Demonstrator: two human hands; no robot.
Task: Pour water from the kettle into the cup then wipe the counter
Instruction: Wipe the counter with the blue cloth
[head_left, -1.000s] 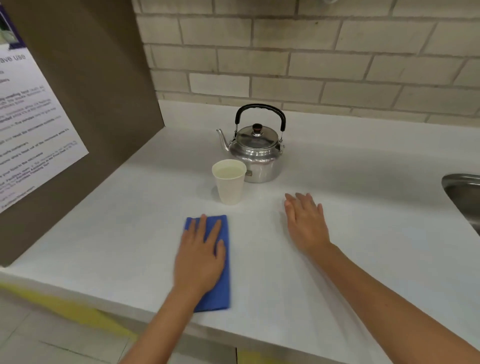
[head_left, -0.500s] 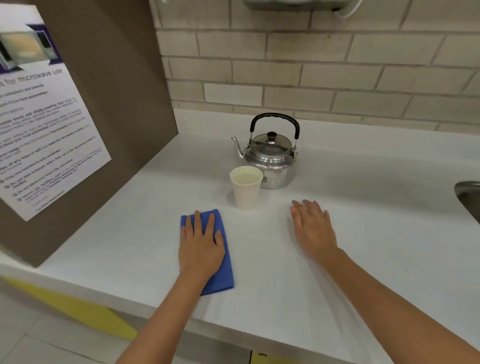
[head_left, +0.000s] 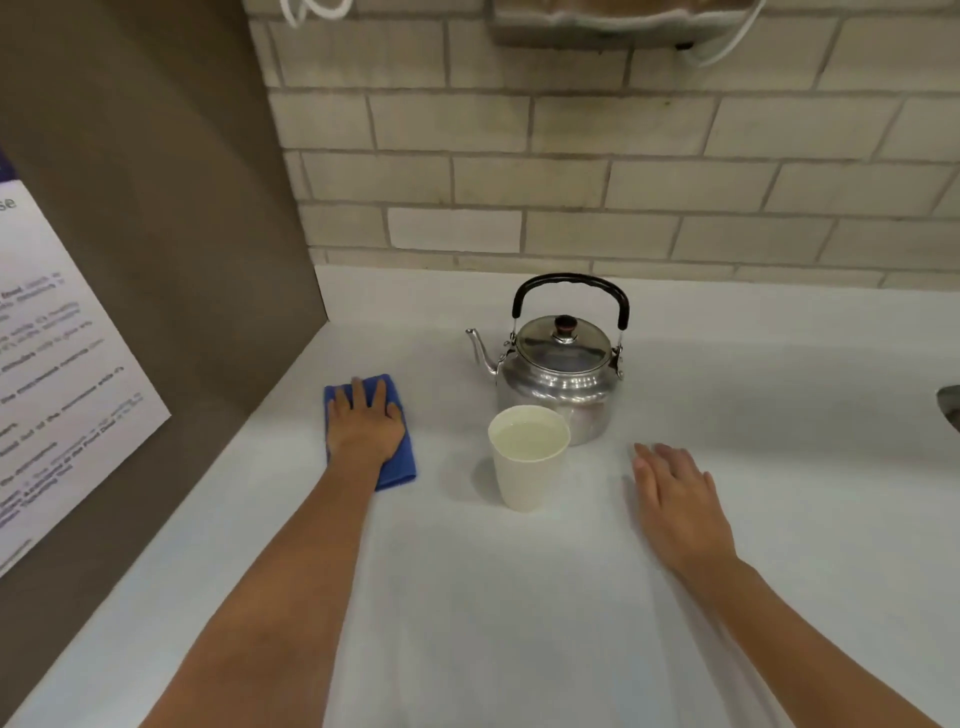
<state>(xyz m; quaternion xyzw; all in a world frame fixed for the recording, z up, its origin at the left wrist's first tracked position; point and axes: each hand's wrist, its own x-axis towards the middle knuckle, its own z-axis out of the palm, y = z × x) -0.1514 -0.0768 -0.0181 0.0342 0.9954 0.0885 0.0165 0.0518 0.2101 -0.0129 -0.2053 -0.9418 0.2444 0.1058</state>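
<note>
A steel kettle (head_left: 561, 374) with a black handle stands upright on the white counter (head_left: 519, 597), spout to the left. Just in front of it a white paper cup (head_left: 527, 467) holds water nearly to the rim. My left hand (head_left: 366, 423) lies flat on a folded blue cloth (head_left: 400, 460), pressing it to the counter left of the cup, near the brown side panel. My right hand (head_left: 675, 501) rests palm down on the bare counter to the right of the cup, fingers apart, holding nothing.
A brown side panel (head_left: 171, 218) with a printed notice (head_left: 57, 374) walls off the left. A brick wall (head_left: 597, 156) runs along the back, with a dispenser (head_left: 613, 21) mounted high. A metal sink edge (head_left: 949, 405) shows at the far right.
My left hand has pushed the blue cloth away from me across the counter, from the front edge to beside the kettle's spout. My right hand has stayed flat on the counter.
</note>
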